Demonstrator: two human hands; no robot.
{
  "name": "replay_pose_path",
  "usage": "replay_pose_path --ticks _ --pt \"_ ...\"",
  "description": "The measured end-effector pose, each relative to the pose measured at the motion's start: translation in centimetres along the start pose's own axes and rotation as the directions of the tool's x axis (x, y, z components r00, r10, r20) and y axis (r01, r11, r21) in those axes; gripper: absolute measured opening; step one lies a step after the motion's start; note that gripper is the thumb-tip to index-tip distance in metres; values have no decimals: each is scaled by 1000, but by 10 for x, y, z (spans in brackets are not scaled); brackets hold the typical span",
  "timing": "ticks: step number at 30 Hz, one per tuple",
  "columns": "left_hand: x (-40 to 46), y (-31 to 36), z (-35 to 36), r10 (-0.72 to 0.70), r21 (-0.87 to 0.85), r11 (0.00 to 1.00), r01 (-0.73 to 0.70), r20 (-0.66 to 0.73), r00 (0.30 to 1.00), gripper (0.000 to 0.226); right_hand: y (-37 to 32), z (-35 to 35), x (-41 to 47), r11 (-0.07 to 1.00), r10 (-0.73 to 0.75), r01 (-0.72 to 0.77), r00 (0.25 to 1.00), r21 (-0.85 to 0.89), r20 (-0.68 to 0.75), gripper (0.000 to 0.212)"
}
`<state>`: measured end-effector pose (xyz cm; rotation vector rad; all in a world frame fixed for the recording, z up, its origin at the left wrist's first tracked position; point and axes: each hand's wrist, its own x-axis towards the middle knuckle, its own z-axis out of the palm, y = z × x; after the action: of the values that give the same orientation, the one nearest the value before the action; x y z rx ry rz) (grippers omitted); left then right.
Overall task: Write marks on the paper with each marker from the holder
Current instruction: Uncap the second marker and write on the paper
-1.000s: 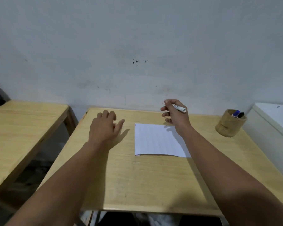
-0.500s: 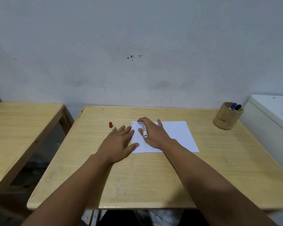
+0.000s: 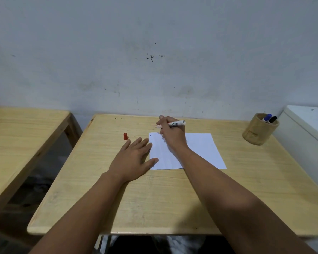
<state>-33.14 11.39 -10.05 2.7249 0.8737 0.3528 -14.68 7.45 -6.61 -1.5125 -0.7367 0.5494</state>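
Head view cuts off both forearms at the lower edge, and the tip of the white-barrelled marker [image 3: 173, 124] is too small to make out clearly; the printing on its barrel cannot be read. The right hand [image 3: 172, 133] hides the upper left part of the white rectangular sheet of paper [image 3: 198, 153], so any marks under it cannot be seen; one tiny dark mark shows at the sheet's far left corner. The right hand's grip is closed around the marker, held nearly level above the far edge of the paper, its tip pointing left. The left hand [image 3: 134, 159] lies flat and spread on the pale wooden worktop [image 3: 154, 198], holding nothing, its thumb touching the paper's left edge. A small red marker cap [image 3: 125, 136] stands on the worktop just beyond the left fingertips, apart from the paper. At the far right corner stands a round wooden holder [image 3: 259, 130] with a blue-capped marker [image 3: 267, 117] and a black-capped marker [image 3: 273, 119] inside, well apart from both hands. A second wooden table [image 3: 22, 134] stands to the left, and a white surface [image 3: 308, 121] to the right.
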Motion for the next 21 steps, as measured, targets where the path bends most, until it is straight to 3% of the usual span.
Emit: replay_pose_path --ticks 7,21 --pt "-2 1 2 -69 83 994 76 -83 994 89 22 4 2 993 104 -105 994 58 23 25" --pt "-1 0 4 -91 87 991 99 -95 991 89 30 5 5 993 39 -28 995 -116 91 25"
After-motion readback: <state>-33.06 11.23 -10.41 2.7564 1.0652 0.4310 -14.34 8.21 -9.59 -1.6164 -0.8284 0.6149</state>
